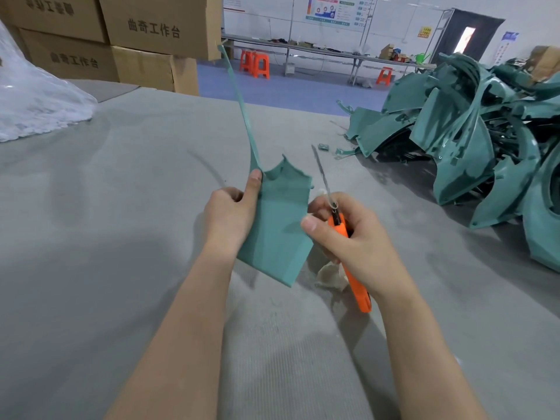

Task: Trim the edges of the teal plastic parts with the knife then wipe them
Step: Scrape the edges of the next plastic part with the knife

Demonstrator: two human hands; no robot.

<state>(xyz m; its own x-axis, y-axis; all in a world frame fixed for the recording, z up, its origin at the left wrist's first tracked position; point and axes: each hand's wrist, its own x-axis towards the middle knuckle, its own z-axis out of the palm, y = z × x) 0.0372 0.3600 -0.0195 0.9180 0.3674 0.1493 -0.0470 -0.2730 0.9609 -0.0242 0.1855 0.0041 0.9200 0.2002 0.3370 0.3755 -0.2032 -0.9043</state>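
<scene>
My left hand (231,215) grips a teal plastic part (277,228) by its left edge, thumb up along the edge, and holds it upright above the grey table (121,207). A long thin teal strip rises from the part's top. My right hand (348,237) grips an orange-handled knife (353,268), its blade pointing up and away just right of the part. My right thumb rests near the part's right edge. A pale cloth (330,275) lies under my right hand, partly hidden.
A large pile of teal plastic parts (485,140) covers the table's right side, with small teal offcuts (345,151) beside it. Stacked cardboard boxes (121,40) and a clear plastic bag (36,101) stand at the back left. Orange stools and benches are beyond the table.
</scene>
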